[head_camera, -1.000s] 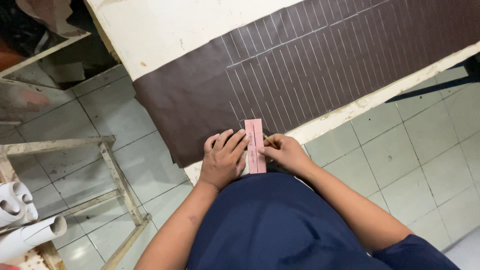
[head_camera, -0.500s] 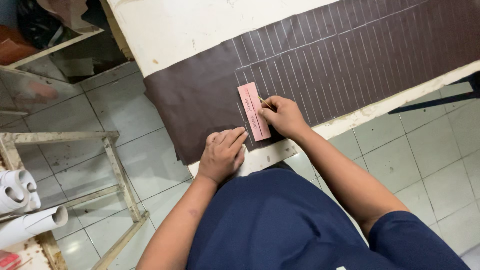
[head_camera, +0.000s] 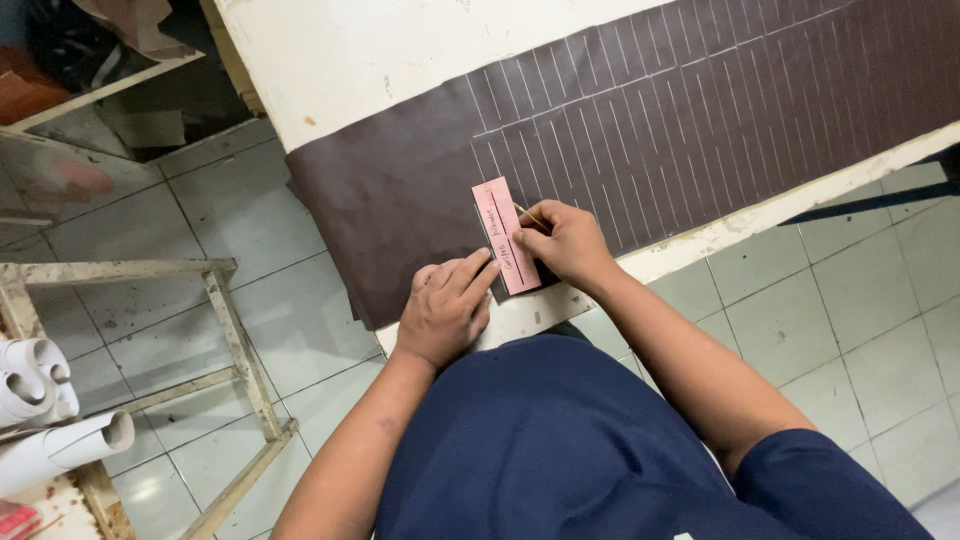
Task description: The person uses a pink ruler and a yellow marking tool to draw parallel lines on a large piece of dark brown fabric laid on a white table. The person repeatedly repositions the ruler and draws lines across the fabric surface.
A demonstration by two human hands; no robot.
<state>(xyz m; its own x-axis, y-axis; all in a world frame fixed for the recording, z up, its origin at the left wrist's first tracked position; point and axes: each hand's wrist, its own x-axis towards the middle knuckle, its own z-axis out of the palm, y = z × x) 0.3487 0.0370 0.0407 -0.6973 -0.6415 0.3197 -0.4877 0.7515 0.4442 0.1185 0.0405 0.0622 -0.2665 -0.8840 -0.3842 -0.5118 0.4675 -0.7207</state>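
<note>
A dark brown sheet (head_camera: 400,190) ruled with many thin pale lines lies across a white table (head_camera: 370,50). On it rests a narrow pink card strip (head_camera: 503,232) with handwriting. My left hand (head_camera: 447,305) lies flat with its fingertips pressing the strip's lower end. My right hand (head_camera: 562,240) is beside the strip's right edge, fingers closed on a thin pencil-like marker (head_camera: 527,214) whose tip touches the sheet next to the card.
The table's near edge (head_camera: 720,235) runs diagonally just in front of my body. A worn wooden frame (head_camera: 235,340) stands on the tiled floor at left. Rolled white sheets (head_camera: 50,420) lie at the lower left. Clutter fills a shelf at top left.
The pink strip and my right hand have shifted up the sheet away from the table edge. My left hand now holds only the strip's lower end.
</note>
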